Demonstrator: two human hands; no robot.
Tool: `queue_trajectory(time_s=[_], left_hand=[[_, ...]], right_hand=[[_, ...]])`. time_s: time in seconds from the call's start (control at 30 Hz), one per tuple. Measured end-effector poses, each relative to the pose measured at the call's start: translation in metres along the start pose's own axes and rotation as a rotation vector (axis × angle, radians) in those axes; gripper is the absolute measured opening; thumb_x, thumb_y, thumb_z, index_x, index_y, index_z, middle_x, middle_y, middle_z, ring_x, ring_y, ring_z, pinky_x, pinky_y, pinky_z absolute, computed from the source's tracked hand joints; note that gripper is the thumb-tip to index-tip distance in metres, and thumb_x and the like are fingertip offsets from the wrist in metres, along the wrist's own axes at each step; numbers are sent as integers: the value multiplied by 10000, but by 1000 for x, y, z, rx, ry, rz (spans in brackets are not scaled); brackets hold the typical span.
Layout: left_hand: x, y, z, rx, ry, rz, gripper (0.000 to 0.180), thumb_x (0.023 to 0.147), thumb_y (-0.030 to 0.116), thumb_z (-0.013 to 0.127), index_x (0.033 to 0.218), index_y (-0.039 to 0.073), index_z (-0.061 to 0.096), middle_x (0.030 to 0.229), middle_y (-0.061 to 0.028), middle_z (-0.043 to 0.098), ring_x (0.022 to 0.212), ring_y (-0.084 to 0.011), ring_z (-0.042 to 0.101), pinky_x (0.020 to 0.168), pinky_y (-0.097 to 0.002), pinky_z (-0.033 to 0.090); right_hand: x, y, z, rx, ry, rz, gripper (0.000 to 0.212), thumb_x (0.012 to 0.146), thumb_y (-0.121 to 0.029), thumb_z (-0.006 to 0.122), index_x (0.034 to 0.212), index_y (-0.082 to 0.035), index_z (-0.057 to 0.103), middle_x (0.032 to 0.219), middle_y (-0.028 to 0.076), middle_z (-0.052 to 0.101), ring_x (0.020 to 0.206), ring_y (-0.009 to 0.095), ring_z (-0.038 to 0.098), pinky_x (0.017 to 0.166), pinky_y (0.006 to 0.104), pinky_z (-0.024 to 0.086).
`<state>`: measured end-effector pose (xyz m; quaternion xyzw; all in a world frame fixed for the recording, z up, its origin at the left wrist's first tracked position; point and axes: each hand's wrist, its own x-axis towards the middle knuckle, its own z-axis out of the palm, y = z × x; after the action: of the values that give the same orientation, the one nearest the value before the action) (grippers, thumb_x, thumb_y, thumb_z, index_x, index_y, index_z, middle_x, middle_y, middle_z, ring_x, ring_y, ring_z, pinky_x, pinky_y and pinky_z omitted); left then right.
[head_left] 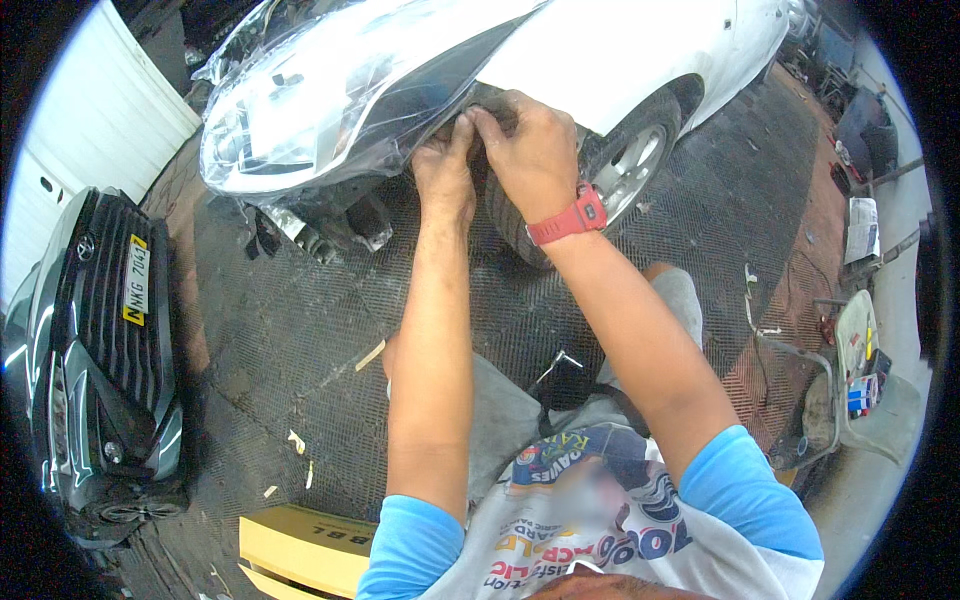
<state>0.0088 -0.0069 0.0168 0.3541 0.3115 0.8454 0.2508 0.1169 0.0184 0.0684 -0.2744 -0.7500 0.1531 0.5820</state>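
Note:
A white car (610, 50) stands in front of me, its front end covered with clear plastic film (330, 120). At the front corner, just ahead of the wheel (640, 150), both my hands work close together at the film's lower edge. My left hand (445, 178) has its thumb and fingers pinched there. Beside it, touching or nearly so, my right hand (535, 155) is bent with its fingers closed at the same edge. A red watch (572, 218) is on my right wrist. The fingertips partly hide what they pinch.
At the left stands a dark car (115, 330). A ribbed black mat (330, 290) lies beneath, with scraps of tape (297, 442) on it. Behind my legs lies a yellow panel (300, 545). A chair (870, 400) holding small items stands at the right.

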Motion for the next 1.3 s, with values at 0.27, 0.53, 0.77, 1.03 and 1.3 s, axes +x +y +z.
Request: queue_trajectory(time_s=[0.27, 0.53, 0.77, 1.03, 1.3], left_hand=[[3, -5, -6, -35, -35, -8, 411, 961, 58, 697, 1335, -18, 545, 1315, -119, 602, 1230, -217, 561, 1089, -371, 438], [0, -2, -2, 17, 6, 11, 395, 961, 73, 705, 1322, -16, 570, 1292, -103, 633, 1187, -207, 592, 1063, -352, 453], [-3, 5, 1, -24, 2, -61, 371, 960, 75, 710, 1292, -29, 579, 1253, -110, 651, 1196, -205, 589, 1086, -359, 444], [-2, 2, -1, 6, -5, -46, 376, 964, 82, 705, 1304, -22, 582, 1290, -102, 636, 1194, -205, 587, 1060, -349, 456], [-3, 4, -5, 21, 1, -64, 363, 970, 68, 689, 1305, -22, 586, 1301, -105, 636, 1185, -207, 593, 1059, -351, 450]], right_hand=[[4, -6, -2, -102, -86, 16, 204, 878, -189, 719, 881, 16, 724, 794, 239, 704, 733, 405, 701, 688, 457, 552], [1, -9, 1, 9, -28, 114, 202, 883, -155, 724, 876, 47, 707, 794, 241, 708, 744, 386, 721, 682, 428, 556], [3, -17, -8, 119, -69, 192, 196, 868, -147, 735, 932, 38, 734, 813, 217, 734, 764, 337, 746, 707, 402, 568], [8, -8, 0, -172, -72, -38, 218, 903, -182, 693, 826, 22, 675, 704, 257, 654, 691, 454, 666, 663, 500, 531], [10, -10, -7, -283, -170, -70, 249, 923, -223, 672, 866, 20, 683, 717, 258, 668, 699, 454, 672, 659, 512, 536]])
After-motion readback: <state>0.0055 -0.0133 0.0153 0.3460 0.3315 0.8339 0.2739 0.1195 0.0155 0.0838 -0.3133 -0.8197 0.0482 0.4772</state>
